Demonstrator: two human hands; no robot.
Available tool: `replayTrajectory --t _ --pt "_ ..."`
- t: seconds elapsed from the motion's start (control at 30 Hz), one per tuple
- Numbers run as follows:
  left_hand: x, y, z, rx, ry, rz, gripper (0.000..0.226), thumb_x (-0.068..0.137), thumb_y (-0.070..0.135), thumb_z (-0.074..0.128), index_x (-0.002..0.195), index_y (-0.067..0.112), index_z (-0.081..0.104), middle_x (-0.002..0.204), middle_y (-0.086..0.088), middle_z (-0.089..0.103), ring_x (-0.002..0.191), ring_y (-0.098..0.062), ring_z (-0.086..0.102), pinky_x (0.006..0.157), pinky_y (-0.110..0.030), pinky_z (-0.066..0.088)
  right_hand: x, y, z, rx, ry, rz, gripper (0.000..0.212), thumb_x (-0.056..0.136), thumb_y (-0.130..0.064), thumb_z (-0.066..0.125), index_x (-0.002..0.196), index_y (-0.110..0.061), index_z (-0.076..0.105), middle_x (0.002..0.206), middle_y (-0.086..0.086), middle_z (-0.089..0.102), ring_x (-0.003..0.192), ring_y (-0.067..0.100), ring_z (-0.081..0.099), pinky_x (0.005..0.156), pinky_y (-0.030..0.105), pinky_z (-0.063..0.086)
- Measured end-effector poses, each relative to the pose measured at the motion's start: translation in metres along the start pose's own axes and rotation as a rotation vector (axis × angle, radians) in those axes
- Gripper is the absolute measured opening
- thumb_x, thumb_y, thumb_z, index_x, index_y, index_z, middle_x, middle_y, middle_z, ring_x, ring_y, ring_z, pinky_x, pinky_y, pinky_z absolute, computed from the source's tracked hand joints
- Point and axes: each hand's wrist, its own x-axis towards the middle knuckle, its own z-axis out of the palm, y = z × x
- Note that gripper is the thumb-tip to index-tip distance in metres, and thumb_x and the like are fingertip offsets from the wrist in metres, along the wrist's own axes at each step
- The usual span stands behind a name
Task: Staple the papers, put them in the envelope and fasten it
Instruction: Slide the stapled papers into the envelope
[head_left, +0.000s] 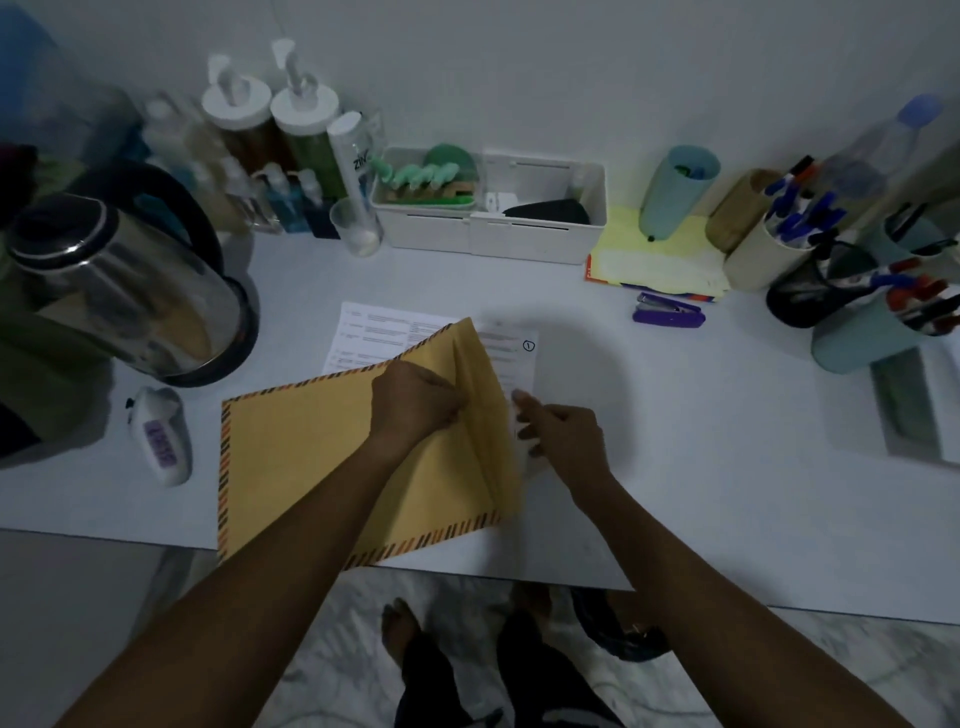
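Your forearms: they reach in from the bottom edge, nearest the camera, and meet over the front of the desk (675, 467).
Desk: white, with clutter along the back wall and a bare front right part.
Kettle (119, 291): shiny steel, at the far left, well apart from your hands.
Envelope (311, 457): yellow-brown with a striped border, lying flat in front of you, its near corner past the desk edge; the flap end points right and is lifted.
Papers (379, 332): printed sheets under the envelope's far right corner, showing beyond it; a white edge also shows at the envelope mouth beside your right fingers.
Left hand (415, 400): closed, pinching the raised flap of the envelope near its fold, resting on top of the envelope.
Right hand (561, 441): just beside the envelope's open end, fingers curled around something white; you cannot tell exactly what it grips.
Tray (540, 239): white organiser against the wall, behind the papers.
Stapler (668, 310): purple, lying on the desk to the back right, well apart from both hands.
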Motion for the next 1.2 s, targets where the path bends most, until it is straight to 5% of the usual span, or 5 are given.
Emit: replayTrajectory --t 0.3,0.67,0.9,1.03,1.2 --pt "0.000 0.006 0.006 -0.366 -0.060 -0.143 0.004 0.077 0.002 0.077 0.081 0.002 0.078 0.073 -0.015 0.075 0.067 -0.022 0.072 0.065 -0.027 0.059 0.109 -0.014 -0.014 -0.422 0.028 -0.177 0.060 0.086 -0.044 0.071 0.138 -0.019 0.057 0.125 0.010 0.068 0.112 0.024 0.064 0.097 0.038 0.050" --pt "0.004 0.003 0.014 -0.422 -0.070 -0.231 0.006 0.076 0.000 0.078 0.081 0.003 0.078 0.075 -0.013 0.076 0.069 -0.022 0.073 0.070 -0.032 0.062 0.139 -0.018 -0.006 -0.288 0.029 -0.077 0.026 0.078 -0.028 0.082 0.100 -0.016 0.077 0.098 0.003 0.073 0.090 0.020 0.067 0.077 0.030 0.052" --pt "0.004 0.012 0.013 -0.335 -0.066 -0.213 0.004 0.074 0.001 0.078 0.077 0.002 0.078 0.071 -0.016 0.075 0.067 -0.026 0.073 0.068 -0.033 0.062 0.134 -0.023 -0.037 0.046 0.129 -0.211 0.011 0.098 -0.022 0.059 0.101 -0.016 0.050 0.082 -0.005 0.055 0.075 0.015 0.054 0.056 0.012 0.043" --pt "0.005 0.021 0.014 -0.274 -0.087 -0.180 0.003 0.075 0.000 0.077 0.077 0.001 0.078 0.070 -0.017 0.074 0.064 -0.024 0.072 0.068 -0.034 0.063 0.132 -0.008 -0.068 0.483 -0.016 -0.007 0.042 0.082 -0.006 0.078 0.120 -0.006 0.062 0.109 0.011 0.072 0.097 0.027 0.072 0.083 0.040 0.060" --pt "0.007 0.027 0.018 -0.176 -0.134 -0.114 0.001 0.074 0.002 0.077 0.075 0.002 0.078 0.068 -0.018 0.073 0.061 -0.023 0.070 0.071 -0.040 0.063 0.120 0.008 -0.079 0.403 0.009 0.035 0.030 0.083 0.003 0.073 0.113 0.000 0.071 0.103 0.016 0.074 0.097 0.036 0.071 0.087 0.047 0.059"
